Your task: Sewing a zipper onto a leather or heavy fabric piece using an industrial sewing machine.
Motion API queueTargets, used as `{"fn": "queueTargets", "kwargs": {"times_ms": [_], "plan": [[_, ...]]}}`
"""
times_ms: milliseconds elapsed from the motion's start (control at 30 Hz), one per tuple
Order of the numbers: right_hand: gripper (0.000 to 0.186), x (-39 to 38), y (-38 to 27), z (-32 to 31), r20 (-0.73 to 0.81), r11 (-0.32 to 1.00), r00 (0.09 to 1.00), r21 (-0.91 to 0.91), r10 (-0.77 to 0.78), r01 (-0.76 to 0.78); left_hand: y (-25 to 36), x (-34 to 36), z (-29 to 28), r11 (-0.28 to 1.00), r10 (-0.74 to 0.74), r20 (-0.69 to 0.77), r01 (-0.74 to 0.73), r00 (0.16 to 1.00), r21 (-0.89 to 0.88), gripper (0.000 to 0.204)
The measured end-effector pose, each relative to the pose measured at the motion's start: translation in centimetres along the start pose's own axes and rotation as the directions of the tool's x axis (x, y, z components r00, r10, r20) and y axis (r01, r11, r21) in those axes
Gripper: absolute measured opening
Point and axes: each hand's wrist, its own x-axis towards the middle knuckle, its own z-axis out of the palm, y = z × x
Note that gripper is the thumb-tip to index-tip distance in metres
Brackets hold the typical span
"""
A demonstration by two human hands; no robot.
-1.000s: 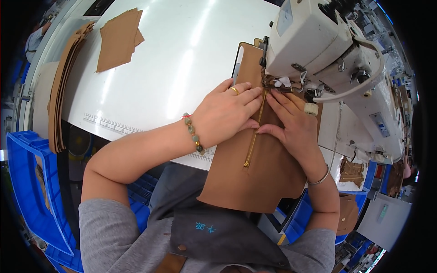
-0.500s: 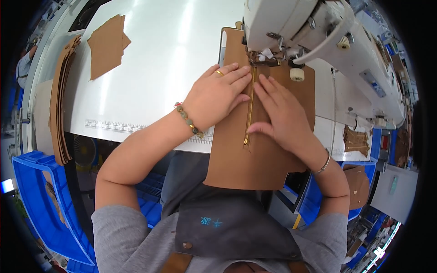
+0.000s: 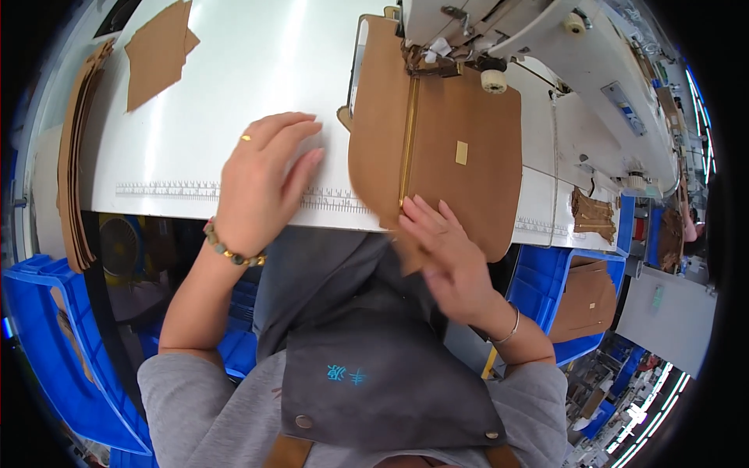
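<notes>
A brown leather-like panel (image 3: 484,203) lies below the sewing machine head (image 3: 441,54), overhanging the near table edge. A gold zipper (image 3: 409,140) runs down it from the presser foot, and a small tan label (image 3: 462,153) sits right of the zipper. My right hand (image 3: 452,261) is on the panel's near part by the zipper's lower end. Its fingers lie over the leather, the thumb is mostly hidden, and a blurred brown flap sticks out beside it. My left hand (image 3: 269,179) hovers left of the panel, holding nothing, thumb apart from loosely bent fingers.
Brown cut pieces (image 3: 160,54) lie on the white table (image 3: 234,101), with a ruler strip (image 3: 168,189) along its near edge. Further brown pieces (image 3: 76,156) hang over the left end. Blue bins stand at left (image 3: 70,343) and right (image 3: 534,288).
My left hand has lifted off the panel and moved left. The right hand has slid nearer me. The panel's near part has changed shape, with rounded corners and the label now showing.
</notes>
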Motion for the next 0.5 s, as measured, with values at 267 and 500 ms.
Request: {"fn": "queueTargets", "kwargs": {"times_ms": [267, 500], "plan": [[0.057, -0.3, 0.4, -1.1, 0.001, 0.731, 0.972, 0.659, 0.237, -0.179, 3.2, -2.8, 2.0, 0.946, 0.279, 0.0, -0.275, 0.96, -0.172, 0.026], [0.059, -0.5, 0.1, -0.6, -0.016, 0.674, 0.95, 0.709, 0.312, -0.209, 3.7, -2.4, 3.4, 0.941, 0.317, -0.068, -0.322, 0.946, -0.103, 0.022]]}}
